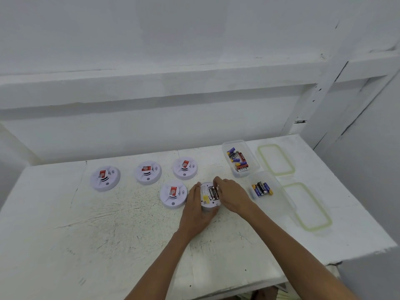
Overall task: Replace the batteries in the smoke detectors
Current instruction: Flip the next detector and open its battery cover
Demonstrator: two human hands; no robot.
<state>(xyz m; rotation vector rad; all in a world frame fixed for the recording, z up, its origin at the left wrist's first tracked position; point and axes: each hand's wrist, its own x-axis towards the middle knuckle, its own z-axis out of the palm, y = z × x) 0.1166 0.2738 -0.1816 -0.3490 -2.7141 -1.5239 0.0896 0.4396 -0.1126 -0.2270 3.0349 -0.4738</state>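
Head view: the open smoke detector (208, 200) lies back-up on the worktop (129, 224). The left hand (195, 211) cups it, with fingers curled round its left rim and near edge. The right hand (232, 197) comes in from the opposite side. Its fingers (217, 182) bend down onto the far end of the batteries (213, 192) seated in the compartment. Whether they pinch a cell or only press on it I cannot tell.

The detector looks like a light, stiff, hollow plastic shell, smooth enough to skate or spin on the worktop. Holding it by the rim, as the left hand does, seems the right way to steady it. The cells are probably small, dense and slick, and are best levered up from one end.

Just left of the left fingers sits a face-up detector (173, 195), close to the back of that hand and easy to nudge. Three more detectors (148, 171) stand in a row beyond it and further left. To the right of the right fingers is a clear tub (279, 191) holding a few spare cells (262, 189). A second tub (255, 167) with more cells lies beyond it. Two lids (324, 215) lie further right. Nothing stands between the fingers and the tubs.
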